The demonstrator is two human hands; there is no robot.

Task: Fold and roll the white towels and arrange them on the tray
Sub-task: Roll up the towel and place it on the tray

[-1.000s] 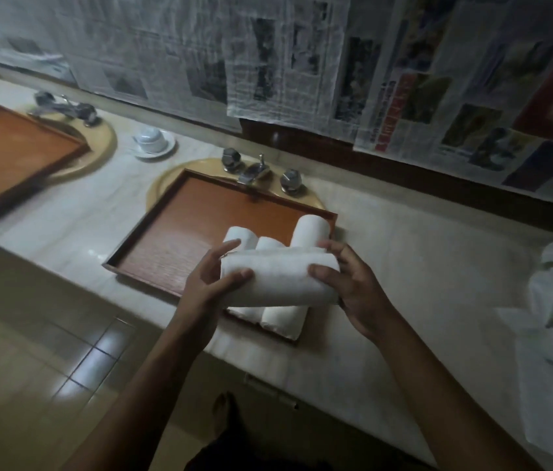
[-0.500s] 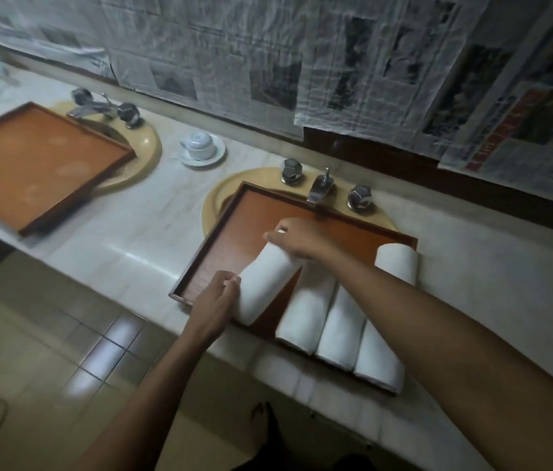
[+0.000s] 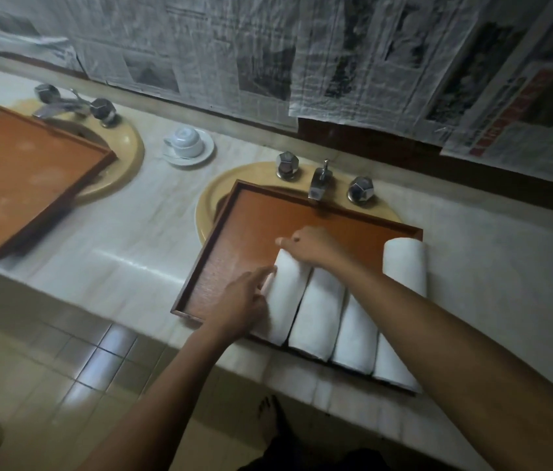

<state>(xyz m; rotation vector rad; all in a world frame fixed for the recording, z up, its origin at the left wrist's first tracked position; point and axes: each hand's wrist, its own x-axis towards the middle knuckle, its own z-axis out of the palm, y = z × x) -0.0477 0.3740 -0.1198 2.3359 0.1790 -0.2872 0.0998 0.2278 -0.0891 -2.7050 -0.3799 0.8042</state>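
Marble desk (image 3: 139, 239), newspaper sheets (image 3: 234, 45) papering the wall behind, and the action is all on the near tray (image 3: 200, 266). The newest rolled towel (image 3: 285, 294) is down! A second ago it was up in both hands, half a second ago it was going in at a slant. Now it lies flat on the tray, snug against its neighbour (image 3: 319, 314).

The left hand (image 3: 241, 300) pushes straight fingers into the roll's left flank and grips nothing. The right hand (image 3: 312, 246) lies over the far end with its fingers fairly flat, pressing rather than clutching. I'd call that one placed, with only the squaring-up left.

Count them: four rolled towels side by side. The rightmost (image 3: 404, 270) sits further back than the rest, and brown wood shows to their left, so there's room for more.

Further out are two wooden trays, the second tray (image 3: 24, 178) off to the left, each over a yellow basin (image 3: 207, 205). There are two sets of taps (image 3: 319, 181) and one white cup (image 3: 185, 141) on its saucer between them.
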